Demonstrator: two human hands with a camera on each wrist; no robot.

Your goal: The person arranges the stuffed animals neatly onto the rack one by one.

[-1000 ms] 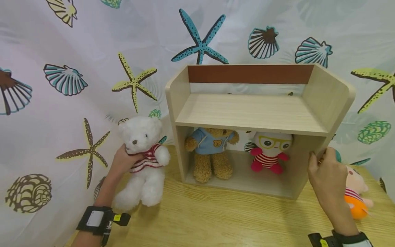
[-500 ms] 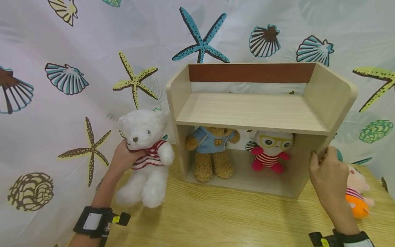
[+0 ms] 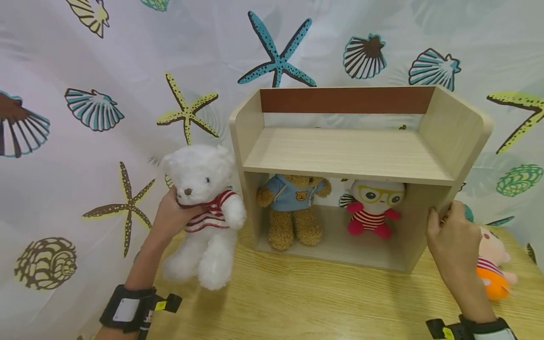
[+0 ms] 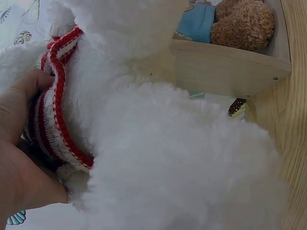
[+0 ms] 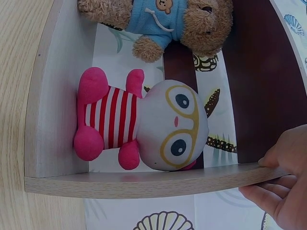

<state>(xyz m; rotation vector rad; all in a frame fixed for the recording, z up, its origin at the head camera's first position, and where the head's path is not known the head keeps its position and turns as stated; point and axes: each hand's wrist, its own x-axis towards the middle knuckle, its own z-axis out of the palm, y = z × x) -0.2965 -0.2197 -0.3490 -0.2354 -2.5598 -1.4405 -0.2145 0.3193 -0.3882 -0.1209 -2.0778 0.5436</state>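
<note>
Your left hand [image 3: 176,217] is curled about the side of a white bear [image 3: 212,241], gripping it by its red-striped shirt [image 3: 214,218]; the bear is roughly upright, just beside the left end of a pale wooden shelf [image 3: 348,151]. Whether its feet touch the table [image 3: 318,307] cannot be told from the head view. The left-wrist view shows your thumb pressed into the knit and the shirt's red-and-white trim, while the bear's face, plain from the head, lies outside that frame. Your right hand [image 3: 454,250] pinches the front edge of the shelf's right side panel [image 3: 450,118], partly closed; only the right-wrist view shows clearly that thumb and fingers lie on opposite faces of the board. In the lower compartment sit a brown bear [image 3: 293,229] in a blue hoodie [image 3: 291,194] and, to its right, a doll with yellow glasses [image 3: 372,208]. From your head, the upper board hides most of the brown bear's face; the right-wrist view reveals its muzzle. A toy in orange [image 3: 495,281], partly behind your right hand, appears in the head view alone
</note>
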